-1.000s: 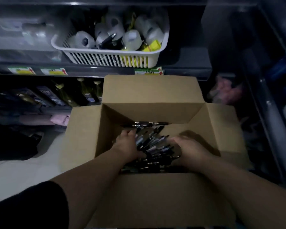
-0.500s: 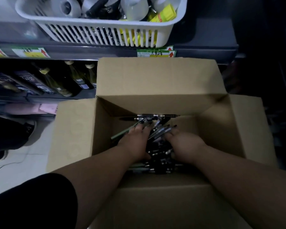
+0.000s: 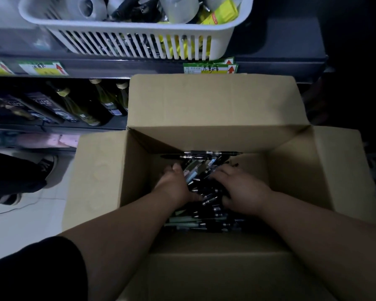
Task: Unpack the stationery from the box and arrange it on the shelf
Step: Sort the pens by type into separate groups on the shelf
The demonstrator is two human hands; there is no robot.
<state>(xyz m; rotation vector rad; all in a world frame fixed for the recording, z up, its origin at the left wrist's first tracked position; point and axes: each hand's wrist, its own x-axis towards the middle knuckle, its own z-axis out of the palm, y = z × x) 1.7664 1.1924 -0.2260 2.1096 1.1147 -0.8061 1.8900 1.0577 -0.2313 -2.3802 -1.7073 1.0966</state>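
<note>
An open cardboard box [image 3: 215,105] stands on the floor in front of a dark shelf [image 3: 122,67]. On its bottom lies a heap of black and pale pens [image 3: 208,210]. Both my hands are down inside the box on that heap. My left hand [image 3: 175,184] cups a bunch of pens from the left, thumb below and fingers above. My right hand [image 3: 242,189] closes on the same bunch from the right. Two more pens [image 3: 208,154] lie along the far wall of the box, apart from my hands.
A white slatted basket [image 3: 139,43] with tape rolls and yellow packs sits on the shelf above the box. Bottles [image 3: 100,103] lie on the lower shelf at left. Another person's dark shoe [image 3: 47,168] stands on the pale floor at left. Price labels [image 3: 211,68] line the shelf edge.
My head has moved closer and lower, so the box fills more of the view. My hands have drawn together around the pens in the middle of the heap.
</note>
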